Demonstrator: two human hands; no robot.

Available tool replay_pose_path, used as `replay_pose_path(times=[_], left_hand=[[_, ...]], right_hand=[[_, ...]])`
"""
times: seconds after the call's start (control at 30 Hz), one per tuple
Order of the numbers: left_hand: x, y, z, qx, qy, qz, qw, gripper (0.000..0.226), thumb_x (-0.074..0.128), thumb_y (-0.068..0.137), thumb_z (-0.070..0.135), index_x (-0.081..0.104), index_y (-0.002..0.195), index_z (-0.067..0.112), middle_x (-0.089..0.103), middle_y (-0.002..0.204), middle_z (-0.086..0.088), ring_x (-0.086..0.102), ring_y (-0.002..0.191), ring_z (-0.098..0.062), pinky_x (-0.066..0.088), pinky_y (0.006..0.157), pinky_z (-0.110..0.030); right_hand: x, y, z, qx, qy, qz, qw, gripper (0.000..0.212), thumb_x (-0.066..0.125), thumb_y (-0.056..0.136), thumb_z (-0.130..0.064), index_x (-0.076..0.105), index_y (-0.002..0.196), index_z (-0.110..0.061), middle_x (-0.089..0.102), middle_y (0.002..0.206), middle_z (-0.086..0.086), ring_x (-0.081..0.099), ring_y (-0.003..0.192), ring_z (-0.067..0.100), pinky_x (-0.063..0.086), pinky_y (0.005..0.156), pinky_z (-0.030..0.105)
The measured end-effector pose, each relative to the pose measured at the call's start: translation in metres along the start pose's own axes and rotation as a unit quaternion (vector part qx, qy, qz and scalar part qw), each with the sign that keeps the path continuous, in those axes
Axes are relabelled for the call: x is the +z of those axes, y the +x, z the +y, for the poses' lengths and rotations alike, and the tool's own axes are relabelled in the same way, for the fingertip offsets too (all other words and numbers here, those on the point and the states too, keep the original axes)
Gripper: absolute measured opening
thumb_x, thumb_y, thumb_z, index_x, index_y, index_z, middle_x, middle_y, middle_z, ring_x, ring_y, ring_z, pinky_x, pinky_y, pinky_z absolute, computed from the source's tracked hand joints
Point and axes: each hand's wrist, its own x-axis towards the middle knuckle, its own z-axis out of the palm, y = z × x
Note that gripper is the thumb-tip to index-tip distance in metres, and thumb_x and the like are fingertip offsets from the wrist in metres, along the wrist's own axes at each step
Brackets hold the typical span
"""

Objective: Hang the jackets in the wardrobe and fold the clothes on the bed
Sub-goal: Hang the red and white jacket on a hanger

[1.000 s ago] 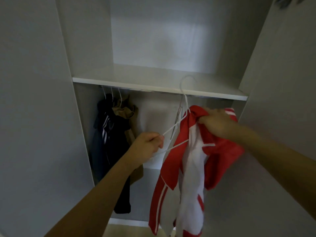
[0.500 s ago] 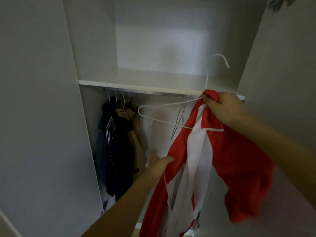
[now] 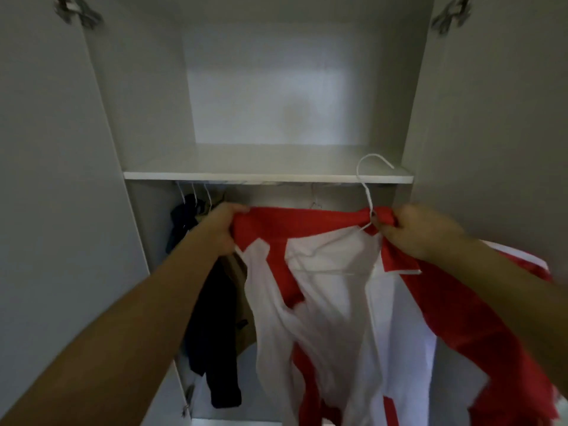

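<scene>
Change over the last second. The left hand [image 3: 219, 227], which a second ago pinched the arm of the white wire hanger [image 3: 367, 210] and half a second ago reached low at the front edge of the red and white jacket [image 3: 322, 290], now grips the jacket's red collar edge at upper left. The right hand [image 3: 421, 232] has kept its grip at the hanger neck (hook uppermost, now before the shelf edge). The jacket, formerly bunched and hanging narrow, is now spread wide between both hands, white lining facing the camera.
</scene>
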Motion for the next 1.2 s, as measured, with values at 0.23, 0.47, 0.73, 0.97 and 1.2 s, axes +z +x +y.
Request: replay_pose_path(times=[0.23, 0.47, 0.73, 0.97, 1.2], left_hand=[[0.088, -0.044, 0.036, 0.128, 0.175, -0.159, 0.963, 0.015, 0.060, 0.087, 0.009, 0.064, 0.073, 0.009, 0.064, 0.068, -0.007, 0.060, 0.061, -0.018, 0.052, 0.061, -0.027], [0.122, -0.052, 0.064, 0.300, 0.305, -0.123, 0.895, 0.028, 0.064, 0.092, 0.021, 0.062, 0.067, 0.008, 0.064, 0.057, -0.004, 0.061, 0.053, -0.016, 0.053, 0.059, -0.027], [0.120, -0.044, 0.068, 0.351, 0.298, -0.089, 0.883, 0.033, 0.058, 0.096, 0.021, 0.058, 0.064, 0.013, 0.060, 0.055, 0.002, 0.053, 0.050, -0.008, 0.043, 0.056, -0.022], [0.089, -0.034, -0.094, 0.410, 0.378, 0.051, 0.829, 0.030, 0.059, 0.083, 0.055, 0.042, 0.100, 0.038, 0.053, 0.083, 0.014, 0.055, 0.070, 0.002, 0.045, 0.055, -0.013], [0.060, 0.000, -0.169, 0.298, 0.395, 0.128, 0.860, 0.042, 0.054, 0.096, 0.023, 0.035, 0.133, 0.021, 0.057, 0.122, -0.004, 0.063, 0.105, -0.025, 0.054, 0.093, -0.041]], right_hand=[[-0.005, 0.022, -0.025, -0.014, 0.260, 0.027, 0.965, 0.023, 0.058, 0.092, -0.039, 0.072, 0.100, -0.022, 0.071, 0.104, 0.004, 0.065, 0.099, 0.023, 0.050, 0.091, 0.041], [-0.019, 0.025, -0.039, -0.140, 0.417, -0.076, 0.895, 0.051, 0.077, 0.071, -0.049, 0.059, 0.119, -0.048, 0.067, 0.115, -0.019, 0.063, 0.107, 0.000, 0.048, 0.097, 0.032], [-0.011, 0.048, -0.053, -0.056, 0.263, 0.117, 0.956, 0.012, 0.067, 0.077, -0.031, 0.060, 0.071, -0.024, 0.062, 0.069, -0.009, 0.059, 0.067, 0.014, 0.041, 0.056, 0.021], [-0.005, 0.077, -0.082, 0.065, 0.395, 0.068, 0.914, 0.018, 0.062, 0.078, -0.027, 0.063, 0.062, -0.018, 0.063, 0.063, 0.000, 0.062, 0.066, 0.021, 0.046, 0.064, 0.031], [-0.015, 0.078, -0.079, 0.071, 0.350, 0.090, 0.930, 0.020, 0.054, 0.083, -0.024, 0.058, 0.063, -0.020, 0.057, 0.066, -0.002, 0.053, 0.063, 0.015, 0.038, 0.057, 0.028]])
